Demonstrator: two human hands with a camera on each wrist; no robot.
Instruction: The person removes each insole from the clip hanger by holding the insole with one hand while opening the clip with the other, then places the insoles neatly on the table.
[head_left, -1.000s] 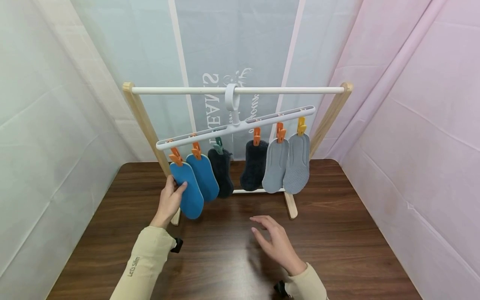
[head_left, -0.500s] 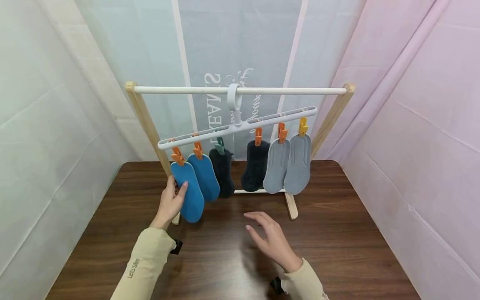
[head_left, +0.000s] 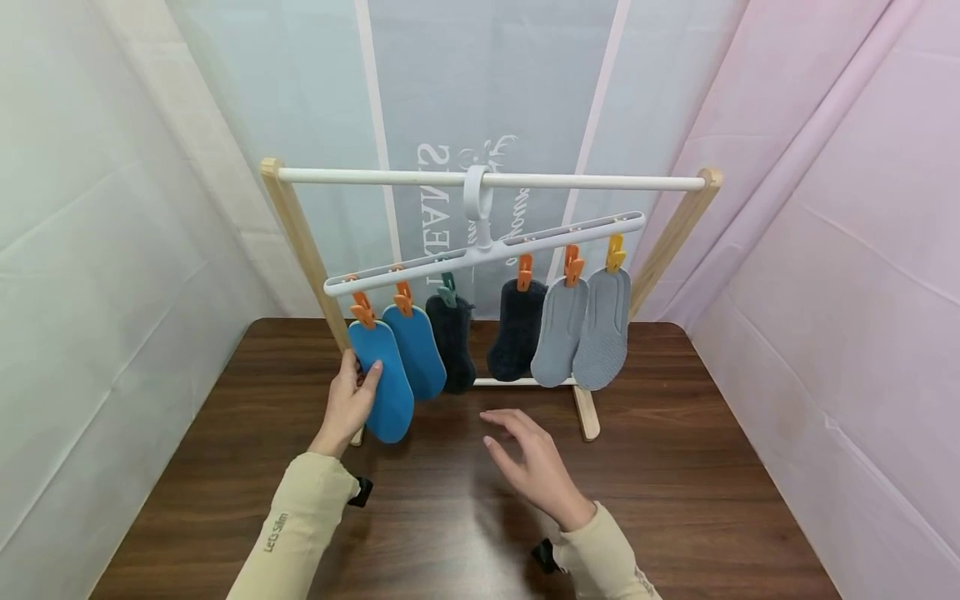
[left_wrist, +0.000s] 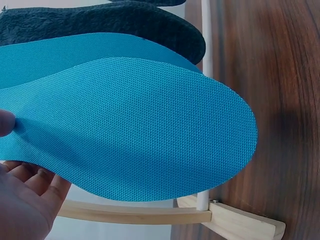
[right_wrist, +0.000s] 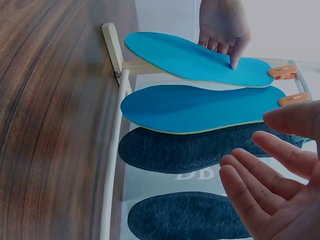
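Observation:
My left hand (head_left: 350,408) pinches the outermost blue insole (head_left: 387,392) by its left edge, thumb on the front face and fingers behind, as the left wrist view shows. That insole hangs from an orange clip (head_left: 363,310) at the left end of a white hanger (head_left: 420,271). Beside it hangs a second blue insole (head_left: 420,358). Two dark fuzzy insoles, one a dark insole (head_left: 452,350) under a green clip (head_left: 447,290), hang near the middle. Two grey insoles, the outer a grey insole (head_left: 603,333), are at the right. My right hand (head_left: 536,462) hovers over the table, fingers spread, holding nothing.
The hanger's hook (head_left: 477,193) sits on the white top bar (head_left: 585,181) of a wooden-legged rack (head_left: 678,233). The rack stands on a dark wooden table (head_left: 675,467). Pale curtains (head_left: 840,275) close in the back and both sides.
The view has shifted slightly, so the rack appears farther right. My right hand has moved a little left toward the insoles. The left hand keeps its hold on the blue insole.

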